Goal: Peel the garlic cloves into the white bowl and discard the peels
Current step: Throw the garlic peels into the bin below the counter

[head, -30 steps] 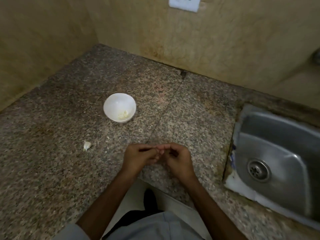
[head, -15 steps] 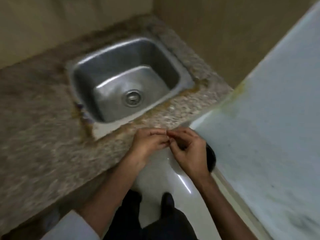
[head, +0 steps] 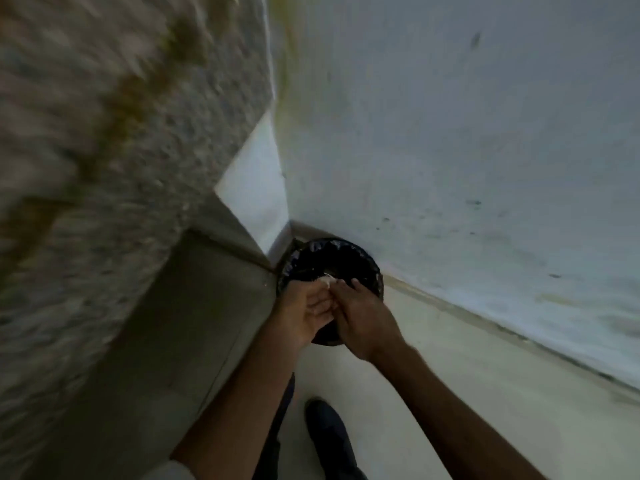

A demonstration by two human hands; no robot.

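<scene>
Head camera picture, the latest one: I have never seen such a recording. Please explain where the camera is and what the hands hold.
No machine here: a person wears a wide-angle camera on the head, looking down at their own bare hands. The left hand and right hand meet above a black bin that stands on the floor in the corner between the counter and the wall. At the fingertips sits a pale scrap, likely garlic peel; blur hides which hand pinches it. The dark shape below is the person's shoe.
</scene>
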